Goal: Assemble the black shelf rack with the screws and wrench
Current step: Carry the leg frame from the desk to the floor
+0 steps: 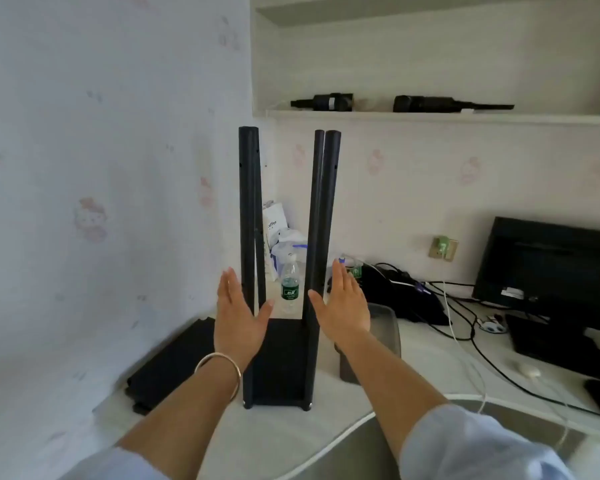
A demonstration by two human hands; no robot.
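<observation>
The black shelf rack (278,362) stands upright on the white table, a bottom shelf panel with tall black posts (248,209) rising from its corners. My left hand (238,318), with a bangle on the wrist, is flat with straight fingers just left of the left posts, thumb near a post. My right hand (343,303) is flat and straight just right of the right posts (321,216). Neither hand grips anything. More black shelf panels (174,365) lie stacked on the table to the left. I see no screws or wrench.
A water bottle (290,284) and white packages stand behind the rack. A grey bin (385,327) sits to the right, then cables, a black monitor (551,268) and a white mouse (529,370). A wall shelf above holds two dark tools.
</observation>
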